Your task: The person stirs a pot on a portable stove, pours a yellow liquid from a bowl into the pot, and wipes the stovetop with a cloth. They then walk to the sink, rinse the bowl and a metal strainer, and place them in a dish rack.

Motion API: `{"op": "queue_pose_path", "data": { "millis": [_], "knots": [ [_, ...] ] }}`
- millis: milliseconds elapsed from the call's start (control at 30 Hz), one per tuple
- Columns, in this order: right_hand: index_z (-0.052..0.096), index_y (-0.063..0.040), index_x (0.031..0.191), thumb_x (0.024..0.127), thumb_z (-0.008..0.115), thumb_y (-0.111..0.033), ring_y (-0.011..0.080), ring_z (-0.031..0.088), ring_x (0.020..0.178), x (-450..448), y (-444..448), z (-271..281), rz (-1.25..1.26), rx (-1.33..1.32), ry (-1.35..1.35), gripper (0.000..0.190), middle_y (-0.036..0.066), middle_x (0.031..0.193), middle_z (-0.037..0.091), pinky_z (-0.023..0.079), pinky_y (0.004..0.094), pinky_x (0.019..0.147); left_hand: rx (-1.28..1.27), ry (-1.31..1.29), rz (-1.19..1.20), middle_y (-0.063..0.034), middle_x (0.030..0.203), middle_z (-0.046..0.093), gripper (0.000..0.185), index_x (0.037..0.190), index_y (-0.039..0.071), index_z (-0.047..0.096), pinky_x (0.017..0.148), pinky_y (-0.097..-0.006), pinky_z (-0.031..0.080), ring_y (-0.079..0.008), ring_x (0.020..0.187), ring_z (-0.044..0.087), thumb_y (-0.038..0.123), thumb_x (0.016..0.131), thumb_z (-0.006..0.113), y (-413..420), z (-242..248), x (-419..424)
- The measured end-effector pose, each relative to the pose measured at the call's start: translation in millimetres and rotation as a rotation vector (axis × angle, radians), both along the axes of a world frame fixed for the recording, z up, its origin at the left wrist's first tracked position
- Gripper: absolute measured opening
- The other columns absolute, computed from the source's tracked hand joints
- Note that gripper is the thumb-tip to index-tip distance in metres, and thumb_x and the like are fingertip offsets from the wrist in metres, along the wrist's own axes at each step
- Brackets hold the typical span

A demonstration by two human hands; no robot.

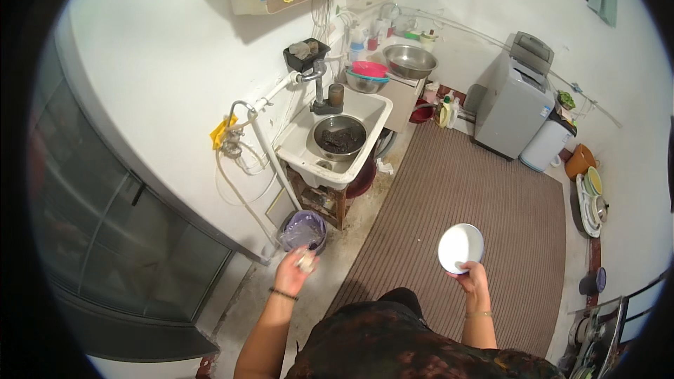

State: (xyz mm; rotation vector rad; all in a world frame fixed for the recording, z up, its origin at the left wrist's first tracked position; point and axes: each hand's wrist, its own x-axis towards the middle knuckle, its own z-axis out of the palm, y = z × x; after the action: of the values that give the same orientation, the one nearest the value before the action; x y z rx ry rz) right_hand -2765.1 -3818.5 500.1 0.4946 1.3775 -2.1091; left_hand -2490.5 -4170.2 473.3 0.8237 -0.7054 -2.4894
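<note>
My left hand [295,270] is closed around a small pale, crumpled-looking item [306,261] that I cannot identify. It is just in front of a bin with a purple liner [304,229], which stands on the floor. In my right hand [470,277] is a white bowl [460,248] with a dark blue rim, tilted so that its inside shows, my thumb over the edge. The bowl is above the brown striped mat [505,210]. Ahead, a white sink [363,160] holds a metal basin [340,153] with something dark in it.
A glass door [131,231] is at the left. Beyond the sink, a counter bears a steel basin [410,61] and a pink basin [369,69]. A grey washing machine [508,108] stands at the back right. Trays and bowls lean by the right wall, near an orange bucket [579,162].
</note>
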Motion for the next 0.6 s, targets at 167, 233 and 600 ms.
{"op": "queue_pose_path", "data": {
  "millis": [167,233,600],
  "knots": [
    [0.019,0.017,0.121,0.067,0.04,0.005,0.0418,0.049,0.097,-111.0,-30.1,-3.6,0.044,-0.027,0.049,0.06,0.027,0.113,0.037,0.055,0.0441,0.063,-0.01,0.087,-0.06,-0.0155,0.094,0.059,0.021,0.101,0.003,0.051,0.069,-0.036,0.049,-0.0303,0.084,0.059,0.013,0.083,0.046,-73.8,4.6,-184.2],
    [0.019,0.018,0.121,0.067,0.04,0.004,0.0418,0.049,0.097,-164.5,-52.4,-3.8,0.116,0.016,0.068,0.059,0.028,0.113,0.038,0.054,0.0459,0.065,0.009,0.026,0.007,-0.0155,0.093,0.059,0.02,0.099,0.002,0.05,0.07,-0.035,0.049,-0.0309,0.086,0.058,0.012,0.085,0.042,-90.4,-9.0,-240.3],
    [0.024,0.015,0.12,0.066,0.04,0.005,0.0427,0.05,0.095,-369.9,-326.2,0.7,0.676,-0.046,-0.16,0.057,0.026,0.11,0.041,0.049,0.0525,0.074,-0.015,-0.119,0.454,-0.0145,0.096,0.049,0.031,0.109,0.0,0.039,0.074,-0.039,0.049,-0.0265,0.08,0.055,-0.001,0.078,0.043,-236.2,-104.7,-437.8]
  ]
}}
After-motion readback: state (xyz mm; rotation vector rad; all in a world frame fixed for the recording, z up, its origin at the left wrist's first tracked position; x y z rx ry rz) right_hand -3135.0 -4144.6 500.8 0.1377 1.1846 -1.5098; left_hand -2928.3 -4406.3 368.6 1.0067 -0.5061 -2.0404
